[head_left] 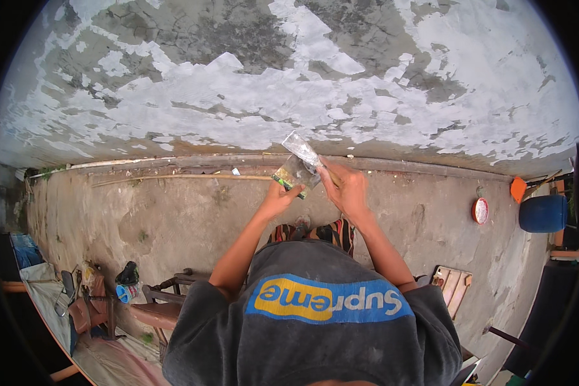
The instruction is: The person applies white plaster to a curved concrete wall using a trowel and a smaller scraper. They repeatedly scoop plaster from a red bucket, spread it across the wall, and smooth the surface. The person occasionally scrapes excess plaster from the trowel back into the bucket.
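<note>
My right hand grips a putty knife by its handle, fingers wrapped round it. Its pale-smeared metal blade points up and left, toward the wall. Closed on the lower left edge of a flat square scraper plate is my left hand, with the thumb on the face. That plate is grey with a green and yellow strip along its edge. The knife lies across the plate's upper right side; whether they touch I cannot tell. Ahead stands a grey wall with patchy white filler.
A long thin stick lies near the wall's foot. To the right are a red-rimmed bowl, a blue drum and a slatted wooden piece. A brown chair and a blue bucket stand at the lower left.
</note>
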The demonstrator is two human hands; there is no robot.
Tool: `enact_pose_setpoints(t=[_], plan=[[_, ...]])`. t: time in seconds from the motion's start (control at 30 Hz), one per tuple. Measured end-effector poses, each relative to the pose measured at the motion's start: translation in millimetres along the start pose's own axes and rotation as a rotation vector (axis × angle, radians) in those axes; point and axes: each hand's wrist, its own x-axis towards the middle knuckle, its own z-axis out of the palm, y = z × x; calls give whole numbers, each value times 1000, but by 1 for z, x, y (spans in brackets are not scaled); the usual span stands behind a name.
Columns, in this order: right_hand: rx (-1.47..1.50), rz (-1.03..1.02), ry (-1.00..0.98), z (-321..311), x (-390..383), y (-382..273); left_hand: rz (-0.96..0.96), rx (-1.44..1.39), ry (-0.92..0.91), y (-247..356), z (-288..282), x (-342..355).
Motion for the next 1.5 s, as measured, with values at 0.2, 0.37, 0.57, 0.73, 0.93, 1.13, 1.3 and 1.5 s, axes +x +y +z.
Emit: enact_pose_setpoints(t=[0.2, 0.37, 0.57, 0.73, 0.93, 1.13, 1.3, 1.5], plan=[[9, 249, -72, -26, -20, 24, -121, -478, 187, 22, -29, 2], [-83, 48, -13, 4, -42, 32, -164, -427, 196, 17, -24, -3], [24, 272, -11, -13, -19, 9, -137, -418, 259, 23, -13, -14], [-63, 159, -6, -6, -34, 7, -129, -446, 167, 23, -22, -11], [123, 276, 82, -29, -7, 39, 508, 566, 259, 45, -22, -18], [488, 571, -213, -15, -36, 25, 848, 917, 380, 61, -27, -19], [666, 595, -213, 31, -46, 9, 817, 809, 340, 51, -6, -20], [823, 629, -95, 25, -42, 27, 420, 6, 438, 8, -17, -18]])
